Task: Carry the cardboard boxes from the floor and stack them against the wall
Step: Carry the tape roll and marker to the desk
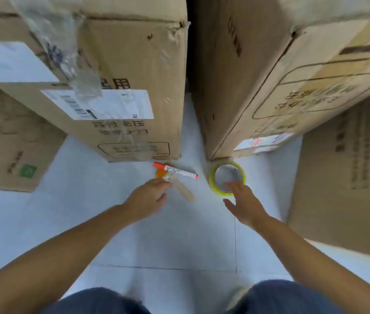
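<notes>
Two tall cardboard boxes stand on the white tiled floor ahead: a left box (134, 71) with shipping labels and a right box (270, 75) with printed text, a narrow dark gap between them. My left hand (150, 198) reaches down near a wooden-handled tool (185, 192), fingers loosely curled and holding nothing that I can see. My right hand (245, 202) is spread, its fingertips over the near rim of a yellow tape roll (212, 179).
A red-capped white marker (176, 170) lies on the floor in front of the left box. Another box (9, 141) lies at the left, and a large one (347, 173) at the right. My knees fill the bottom edge.
</notes>
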`<state>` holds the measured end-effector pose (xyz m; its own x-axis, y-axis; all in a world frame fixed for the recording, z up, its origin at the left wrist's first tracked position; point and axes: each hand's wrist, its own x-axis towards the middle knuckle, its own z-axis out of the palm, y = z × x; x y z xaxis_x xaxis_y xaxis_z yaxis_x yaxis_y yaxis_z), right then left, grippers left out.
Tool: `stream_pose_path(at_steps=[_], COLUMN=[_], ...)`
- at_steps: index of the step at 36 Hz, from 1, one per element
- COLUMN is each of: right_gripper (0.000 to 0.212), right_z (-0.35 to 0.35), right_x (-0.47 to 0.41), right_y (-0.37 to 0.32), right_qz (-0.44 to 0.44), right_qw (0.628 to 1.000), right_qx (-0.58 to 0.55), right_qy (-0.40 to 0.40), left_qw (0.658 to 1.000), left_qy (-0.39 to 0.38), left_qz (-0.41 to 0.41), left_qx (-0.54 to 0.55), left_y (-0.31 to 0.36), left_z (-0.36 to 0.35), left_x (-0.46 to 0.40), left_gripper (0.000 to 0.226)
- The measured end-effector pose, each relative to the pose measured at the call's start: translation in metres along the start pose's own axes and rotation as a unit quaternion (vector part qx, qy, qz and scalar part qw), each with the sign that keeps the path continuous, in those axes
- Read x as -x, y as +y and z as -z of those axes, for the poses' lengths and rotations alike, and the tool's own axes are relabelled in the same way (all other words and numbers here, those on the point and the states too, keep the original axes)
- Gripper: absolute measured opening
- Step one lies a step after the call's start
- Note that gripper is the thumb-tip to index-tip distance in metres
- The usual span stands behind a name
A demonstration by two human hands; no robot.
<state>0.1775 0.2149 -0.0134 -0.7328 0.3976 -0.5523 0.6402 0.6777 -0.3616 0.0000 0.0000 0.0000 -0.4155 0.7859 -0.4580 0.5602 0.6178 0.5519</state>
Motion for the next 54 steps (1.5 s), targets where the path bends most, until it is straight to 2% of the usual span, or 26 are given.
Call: stream_pose_path(at_steps=[3,5,7,9,11,14,16,20,22,24,26,28,30,32,35,36,40,44,46,50,54], right_gripper=[0.045,0.042,0.039,0.037,0.036,0.036,0.035,0.034,0.031,0.027,0.024,0.022,0.020,0.016,0.012,0.013,0.016,0.015,0.015,0.013,0.026], right_z=[-0.009,-0.010,-0.012,-0.010,-0.010,-0.011,-0.012,-0.012,-0.011,-0.011,-0.011,-0.011,-0.012,-0.014,-0.016,-0.016,-0.015,-0.016,-0.017,-0.007,0.025], right_x=[-0.014,-0.018,-0.020,-0.022,-0.024,-0.025,-0.024,-0.019,-0.016,-0.013,-0.012,-0.011,-0.010,-0.009,-0.009,-0.009,-0.008,-0.009,-0.009,-0.002,0.033], right_y=[0.005,0.005,0.004,0.003,0.004,0.007,0.011,0.016,0.017,0.016,0.014,0.012,0.012,0.011,0.010,0.009,0.006,0.005,0.005,-0.002,-0.021], right_qz=[0.008,0.002,0.001,0.003,0.009,0.024,0.035,0.054,0.065,0.073,0.076,0.081,0.087,0.099,0.125,0.130,0.141,0.139,0.136,0.117,0.053], right_qw=[0.999,0.997,0.995,0.992,0.990,0.986,0.984,0.988,0.991,0.991,0.989,0.988,0.986,0.983,0.977,0.976,0.971,0.971,0.973,0.978,0.994], right_qx=[0.031,0.069,0.099,0.120,0.142,0.164,0.173,0.146,0.101,0.067,0.055,0.048,0.044,0.048,0.059,0.061,0.067,0.070,0.072,0.071,0.040], right_qy=[-0.004,-0.026,-0.028,-0.024,-0.023,-0.020,-0.012,0.022,0.059,0.094,0.113,0.124,0.134,0.144,0.161,0.165,0.182,0.181,0.174,0.156,0.091], left_qw=[0.997,0.987,0.971,0.945,0.915,0.880,0.864,0.835,0.844,0.877,0.903,0.919,0.930,0.939,0.919,0.926,0.935,0.926,0.932,0.967,0.983], left_qy=[-0.003,-0.032,-0.016,-0.058,-0.118,-0.094,-0.034,0.009,0.032,0.025,0.054,0.099,0.046,0.000,0.007,0.020,0.019,0.010,0.007,0.064,0.023], left_qz=[-0.054,-0.095,-0.156,-0.166,-0.128,-0.162,-0.208,-0.255,-0.284,-0.305,-0.291,-0.222,-0.095,-0.025,-0.003,0.025,0.104,0.106,0.095,0.021,0.071], left_qx=[-0.061,-0.125,-0.180,-0.275,-0.364,-0.436,-0.457,-0.487,-0.454,-0.371,-0.312,-0.310,-0.351,-0.344,-0.394,-0.377,-0.338,-0.363,-0.349,-0.245,-0.170], left_y=[-0.003,-0.009,-0.011,-0.003,0.001,0.003,-0.008,-0.009,-0.012,-0.014,-0.014,-0.007,0.003,0.007,-0.005,-0.010,-0.028,-0.038,-0.039,-0.036,-0.011], left_z=[-0.008,-0.016,-0.021,-0.020,-0.023,-0.025,-0.032,-0.030,-0.029,-0.026,-0.026,-0.022,-0.013,-0.007,-0.013,-0.014,-0.013,-0.010,-0.011,-0.006,0.023], left_x=[-0.011,-0.018,-0.031,-0.039,-0.047,-0.049,-0.054,-0.057,-0.056,-0.051,-0.051,-0.053,-0.057,-0.059,-0.065,-0.066,-0.067,-0.065,-0.061,-0.040,0.006], left_gripper=[0.061,0.051,0.045,0.049,0.062,0.064,0.048,0.029,0.019,0.018,0.014,0.017,0.032,0.042,0.058,0.060,0.047,0.033,0.031,0.024,0.018])
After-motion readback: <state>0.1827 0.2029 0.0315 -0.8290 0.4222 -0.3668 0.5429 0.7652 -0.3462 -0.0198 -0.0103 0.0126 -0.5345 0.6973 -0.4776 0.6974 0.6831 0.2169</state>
